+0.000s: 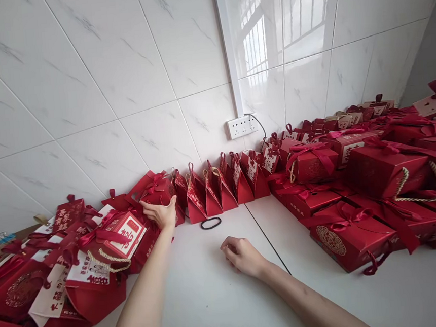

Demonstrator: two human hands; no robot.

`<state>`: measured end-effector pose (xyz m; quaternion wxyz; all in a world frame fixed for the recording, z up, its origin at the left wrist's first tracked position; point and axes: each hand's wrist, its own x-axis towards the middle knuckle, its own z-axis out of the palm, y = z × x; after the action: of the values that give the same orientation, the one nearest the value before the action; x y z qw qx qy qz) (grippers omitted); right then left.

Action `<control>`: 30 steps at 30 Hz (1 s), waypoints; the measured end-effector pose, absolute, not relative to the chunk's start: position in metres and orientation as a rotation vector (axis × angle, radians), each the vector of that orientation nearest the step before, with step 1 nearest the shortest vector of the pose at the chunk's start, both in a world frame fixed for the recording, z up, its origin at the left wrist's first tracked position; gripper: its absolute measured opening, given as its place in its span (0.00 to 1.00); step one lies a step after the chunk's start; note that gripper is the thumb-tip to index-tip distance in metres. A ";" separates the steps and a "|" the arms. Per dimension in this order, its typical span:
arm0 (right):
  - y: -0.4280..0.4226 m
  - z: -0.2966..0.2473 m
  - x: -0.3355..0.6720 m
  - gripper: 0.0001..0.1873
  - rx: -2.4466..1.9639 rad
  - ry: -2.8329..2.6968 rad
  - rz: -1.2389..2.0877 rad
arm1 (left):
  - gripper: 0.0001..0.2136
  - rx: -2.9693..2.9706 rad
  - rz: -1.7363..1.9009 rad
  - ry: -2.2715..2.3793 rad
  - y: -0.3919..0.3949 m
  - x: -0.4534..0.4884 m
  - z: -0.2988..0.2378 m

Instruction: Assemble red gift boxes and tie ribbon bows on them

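My left hand [162, 213] reaches to the left pile with its fingers stretched out and its thumb raised. It lies against a red gift box [158, 190] with a ribbon bow, beside the wall; I cannot tell how firmly it touches. My right hand [242, 255] rests over the white table [214, 296] with fingers loosely curled in, and nothing shows in it. A row of small red triangular gift boxes [211, 197] with loop handles stands against the wall between the hands. In front of them lies a black elastic band [211, 223].
Red boxes with ribbons and rope handles are heaped on the left [95, 286]. Another large heap of red boxes [352, 233] covers the right side. A white power strip [243, 127] with a black cable hangs on the tiled wall [188, 49].
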<state>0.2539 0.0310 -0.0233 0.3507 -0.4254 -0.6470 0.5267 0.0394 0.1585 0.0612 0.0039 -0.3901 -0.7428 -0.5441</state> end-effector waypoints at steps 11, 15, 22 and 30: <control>0.030 -0.017 0.255 0.08 -1.131 -1.779 1.214 | 0.32 -2.375 -1.680 -1.817 0.019 0.115 0.011; 0.029 -0.017 0.254 0.10 -1.174 -1.857 1.074 | 0.16 -2.707 -1.716 -2.093 -0.019 0.111 0.003; 0.002 0.020 0.285 0.06 -1.212 -1.915 0.475 | 0.13 -2.716 -1.469 -1.830 -0.011 0.088 -0.016; -0.059 -0.004 0.415 0.16 -1.630 -1.233 -0.640 | 0.13 -3.005 -1.088 -1.366 -0.022 0.096 -0.021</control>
<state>0.4154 -0.0588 -0.0043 0.4793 -0.6679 -0.5053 -0.2623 0.0961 -0.0221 -0.0212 -0.1663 -0.8526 -0.3874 -0.3087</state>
